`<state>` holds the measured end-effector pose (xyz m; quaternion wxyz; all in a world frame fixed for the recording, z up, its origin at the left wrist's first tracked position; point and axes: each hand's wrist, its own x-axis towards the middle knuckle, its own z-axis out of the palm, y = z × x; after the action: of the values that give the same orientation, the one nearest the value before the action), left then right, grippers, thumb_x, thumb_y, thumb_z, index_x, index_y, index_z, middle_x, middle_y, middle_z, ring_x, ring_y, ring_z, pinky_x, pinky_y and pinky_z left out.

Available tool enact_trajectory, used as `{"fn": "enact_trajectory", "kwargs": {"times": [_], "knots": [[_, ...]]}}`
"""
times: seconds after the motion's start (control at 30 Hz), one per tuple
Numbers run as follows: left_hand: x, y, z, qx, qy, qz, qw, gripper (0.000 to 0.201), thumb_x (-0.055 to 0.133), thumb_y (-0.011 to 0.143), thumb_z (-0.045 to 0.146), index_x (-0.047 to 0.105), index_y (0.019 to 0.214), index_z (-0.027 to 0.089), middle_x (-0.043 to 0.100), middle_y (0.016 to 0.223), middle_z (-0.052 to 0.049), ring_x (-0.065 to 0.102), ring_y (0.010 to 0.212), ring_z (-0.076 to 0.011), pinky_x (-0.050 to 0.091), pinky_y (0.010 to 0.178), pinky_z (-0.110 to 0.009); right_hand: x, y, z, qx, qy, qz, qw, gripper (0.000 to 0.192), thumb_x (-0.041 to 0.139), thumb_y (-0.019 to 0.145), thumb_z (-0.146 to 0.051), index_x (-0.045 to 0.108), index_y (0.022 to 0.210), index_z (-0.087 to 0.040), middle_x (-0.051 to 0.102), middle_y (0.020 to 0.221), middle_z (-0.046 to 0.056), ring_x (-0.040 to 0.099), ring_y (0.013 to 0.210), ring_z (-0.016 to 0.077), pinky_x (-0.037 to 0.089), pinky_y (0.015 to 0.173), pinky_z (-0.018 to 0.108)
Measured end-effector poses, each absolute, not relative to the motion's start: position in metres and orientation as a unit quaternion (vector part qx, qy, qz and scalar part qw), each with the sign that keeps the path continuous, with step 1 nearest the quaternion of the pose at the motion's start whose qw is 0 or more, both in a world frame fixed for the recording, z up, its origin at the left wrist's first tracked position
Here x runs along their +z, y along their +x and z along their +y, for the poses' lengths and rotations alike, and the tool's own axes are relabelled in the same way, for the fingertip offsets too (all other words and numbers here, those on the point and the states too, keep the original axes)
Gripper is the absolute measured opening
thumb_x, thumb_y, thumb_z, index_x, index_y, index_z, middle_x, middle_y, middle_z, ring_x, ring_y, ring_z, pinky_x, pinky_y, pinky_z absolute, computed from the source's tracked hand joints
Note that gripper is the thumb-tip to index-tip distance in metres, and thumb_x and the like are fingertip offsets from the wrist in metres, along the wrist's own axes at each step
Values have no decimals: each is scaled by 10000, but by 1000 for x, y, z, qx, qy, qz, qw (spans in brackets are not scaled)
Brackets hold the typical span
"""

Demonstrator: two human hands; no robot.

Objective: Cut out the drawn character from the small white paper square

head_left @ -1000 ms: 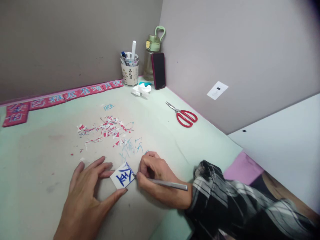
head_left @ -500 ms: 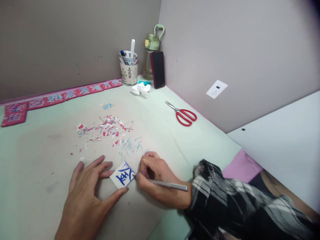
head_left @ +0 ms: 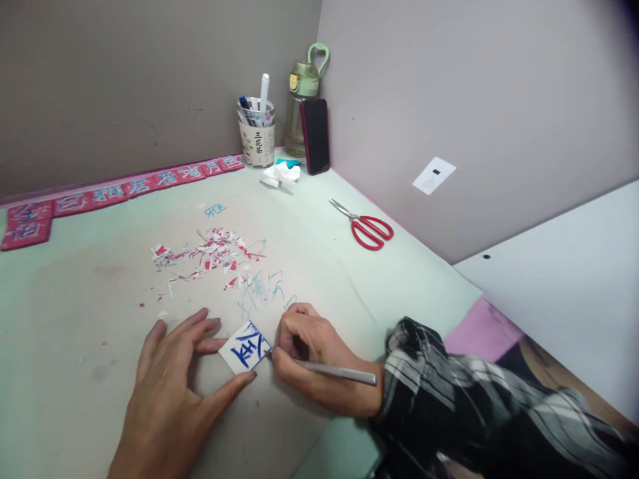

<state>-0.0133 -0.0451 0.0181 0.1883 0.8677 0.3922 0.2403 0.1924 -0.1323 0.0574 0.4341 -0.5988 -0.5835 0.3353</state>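
Note:
A small white square card (head_left: 229, 352) bearing a blue handwritten character lies on the mat, turned cornerwise. My left hand (head_left: 174, 392) steadies it from the left, with a fingertip at its left corner and the thumb by its lower edge; the other fingers are spread. Held like a pen in my right hand (head_left: 319, 362) is a slim silver craft knife (head_left: 344, 374). Its tip meets the right corner of the card, and my fingers partly hide the front of the handle.
Red and white scraps (head_left: 214, 253) lie beyond my hands. Red-handled scissors (head_left: 369, 231) rest at the right. Along the back stand a pen jar (head_left: 258, 145), a green bottle (head_left: 295, 126) and a phone (head_left: 315, 136), near crumpled tissue (head_left: 282, 174). Red lettered pieces (head_left: 112, 194) line the wall.
Almost nothing differs. The view has shifted very slightly; both hands and the card keep nearly the same positions, with the knife tip still at the card's right corner.

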Motion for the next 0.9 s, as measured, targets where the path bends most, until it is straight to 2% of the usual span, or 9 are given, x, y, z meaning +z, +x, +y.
{"fn": "enact_trajectory", "kwargs": {"times": [0.23, 0.5, 0.63, 0.77, 0.9], "knots": [[18, -13, -44, 249, 875, 380, 166, 479, 593, 861, 657, 508, 1138, 275, 732, 1004, -100, 640, 1227, -407, 351, 1137, -738, 57, 193, -132, 333, -591, -593, 434, 242, 504, 797, -117, 334, 688, -250, 420, 631, -44, 443, 717, 172, 374, 756, 323], [19, -13, -45, 241, 872, 391, 172, 532, 595, 840, 690, 513, 1155, 268, 733, 1036, -98, 628, 1244, -374, 330, 1182, -672, 58, 196, -134, 327, -585, -613, 419, 241, 502, 808, -120, 328, 701, -248, 427, 648, -38, 462, 733, 166, 387, 735, 301], [18, -13, -44, 241, 875, 386, 167, 467, 591, 864, 643, 520, 1144, 276, 732, 1061, -95, 620, 1256, -358, 326, 1190, -658, 60, 197, -133, 321, -576, -627, 415, 258, 504, 812, -113, 319, 695, -249, 427, 640, -38, 454, 725, 164, 391, 726, 295], [17, -13, -44, 239, 874, 388, 170, 539, 601, 830, 702, 523, 1148, 273, 729, 1099, -103, 614, 1260, -365, 306, 1202, -657, 60, 200, -132, 319, -568, -640, 408, 262, 507, 808, -101, 325, 692, -249, 448, 641, -36, 456, 726, 160, 402, 732, 290], [17, -14, -44, 235, 875, 389, 170, 489, 600, 849, 659, 530, 1139, 272, 728, 1122, -106, 611, 1274, -365, 318, 1198, -654, 54, 204, -129, 319, -544, -662, 406, 256, 531, 801, -107, 344, 697, -247, 466, 653, -41, 455, 708, 150, 417, 764, 293]]}}
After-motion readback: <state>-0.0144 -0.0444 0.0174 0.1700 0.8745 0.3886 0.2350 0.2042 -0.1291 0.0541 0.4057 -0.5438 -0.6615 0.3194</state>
